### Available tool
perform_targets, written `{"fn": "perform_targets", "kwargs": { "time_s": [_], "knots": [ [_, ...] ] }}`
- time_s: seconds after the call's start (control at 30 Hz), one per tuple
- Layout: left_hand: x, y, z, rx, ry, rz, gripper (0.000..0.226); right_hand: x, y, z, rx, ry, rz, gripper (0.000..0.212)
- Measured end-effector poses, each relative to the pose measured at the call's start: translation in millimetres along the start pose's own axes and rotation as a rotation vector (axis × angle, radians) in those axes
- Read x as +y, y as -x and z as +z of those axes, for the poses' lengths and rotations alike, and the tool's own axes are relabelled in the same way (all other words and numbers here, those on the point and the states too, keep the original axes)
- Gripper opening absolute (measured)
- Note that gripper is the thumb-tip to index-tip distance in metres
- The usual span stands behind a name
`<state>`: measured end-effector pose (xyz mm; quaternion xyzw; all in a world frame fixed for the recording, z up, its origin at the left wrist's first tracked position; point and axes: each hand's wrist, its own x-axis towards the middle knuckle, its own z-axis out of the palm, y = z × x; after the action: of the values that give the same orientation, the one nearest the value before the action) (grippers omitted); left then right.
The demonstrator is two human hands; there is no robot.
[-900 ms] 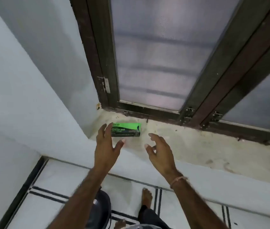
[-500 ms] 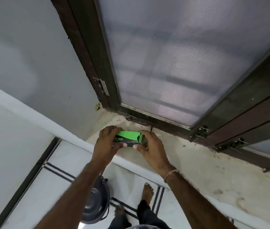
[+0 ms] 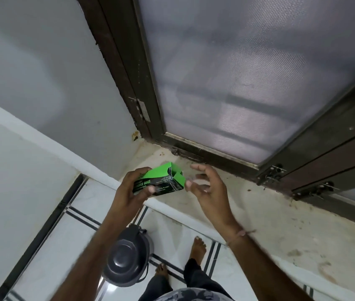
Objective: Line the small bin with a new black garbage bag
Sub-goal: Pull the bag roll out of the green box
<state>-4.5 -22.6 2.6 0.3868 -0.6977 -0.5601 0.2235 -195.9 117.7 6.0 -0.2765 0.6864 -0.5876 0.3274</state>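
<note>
**Asha:** Head view first: what is the room like?

**Ravi:** A pale grey wall [image 3: 42,61] fills the upper left. Beside it stands a dark brown window frame [image 3: 115,61] holding a fine mesh screen [image 3: 248,72], with metal hinges [image 3: 275,173] at the lower right of the frame.

**Asha:** And the surface?

**Ravi:** A cream stone window sill [image 3: 269,224] runs under the frame, stained and gritty with brown specks. Below its edge is a white tiled floor [image 3: 63,235] with black inlay stripes.

**Asha:** Where is the bin?

**Ravi:** The small bin [image 3: 126,261] stands on the floor at the foot of the sill wall, dark grey, round, its lid shut, partly behind the left forearm. Two bare feet are just to its right.

**Asha:** The bags?

**Ravi:** They are in a green and black garbage bag box [image 3: 161,181], lifted over the sill's near edge, tilted, its right end flaps open. No bag itself is visible.

**Asha:** Hands?

**Ravi:** The left hand [image 3: 131,192] is clamped around the box, thumb on the printed front. The right hand [image 3: 207,187] is spread and holds nothing, fingertips just beside the box's open end; a thread bracelet [image 3: 238,235] circles that wrist.
</note>
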Motion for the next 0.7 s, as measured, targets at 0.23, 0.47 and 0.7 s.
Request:
{"fn": "perform_targets", "kwargs": {
  "time_s": [0.23, 0.47, 0.7],
  "knots": [
    [8, 7, -20, -0.034, -0.085, 0.195, 0.053, -23, 18, 14, -0.142, 0.241, -0.231, 0.043],
    [7, 28, -45, -0.051, -0.134, 0.267, 0.048, -28, 58, 44, 0.020, 0.181, -0.247, 0.025],
    [6, 55, -67, -0.044, -0.163, 0.254, 0.051, -38, 99, 74, 0.114, 0.017, -0.221, 0.012]
  ]
}}
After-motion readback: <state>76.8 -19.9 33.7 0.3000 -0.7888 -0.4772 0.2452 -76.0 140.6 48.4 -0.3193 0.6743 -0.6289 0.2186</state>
